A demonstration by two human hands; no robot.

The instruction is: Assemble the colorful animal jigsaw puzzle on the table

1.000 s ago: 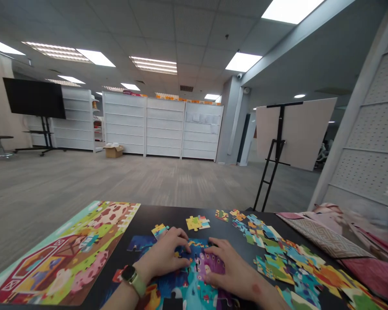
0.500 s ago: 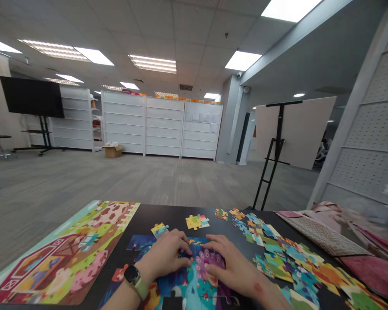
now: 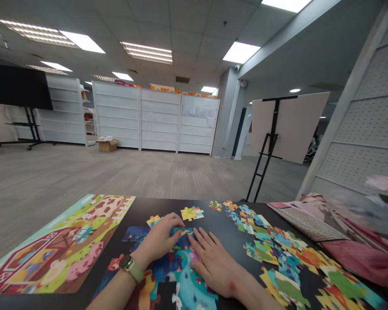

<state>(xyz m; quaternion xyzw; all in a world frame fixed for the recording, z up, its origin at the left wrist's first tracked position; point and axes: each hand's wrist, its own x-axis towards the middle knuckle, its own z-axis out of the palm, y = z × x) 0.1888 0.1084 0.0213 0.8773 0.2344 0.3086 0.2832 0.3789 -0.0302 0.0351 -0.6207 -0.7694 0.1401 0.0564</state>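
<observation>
In the head view, a change from the earlier pictures was seen: the right hand (image 3: 213,258), which had been arched with its fingertips on a purple patch of the half-built puzzle (image 3: 177,275), was now laid flat and spread, palm down, so that the purple patch was covered; nothing was grasped by it. This was judged to be a pressing-down of a piece into the joined picture rather than a fresh pick. The left hand (image 3: 160,239), with a watch (image 3: 128,263) worn at the wrist, had been kept in much the same place, its fingers curled and its fingertips set on the far edge of the half-built puzzle, touching it; whether a loose piece was pinched under them could not be told. The whole scene had also been shifted down and left in the frame, which was read as a small turn of the head, not a move of the table (image 3: 220,224). The half-built puzzle lay directly under both hands, at the near middle of the table. Left of the half-built puzzle a finished farm puzzle (image 3: 61,245) was seen; just beyond it, a small yellow cluster (image 3: 191,212) lay apart from the fingers. Right of it, loose pieces (image 3: 278,254) were spread, with folded cloth (image 3: 330,232) farther right.
</observation>
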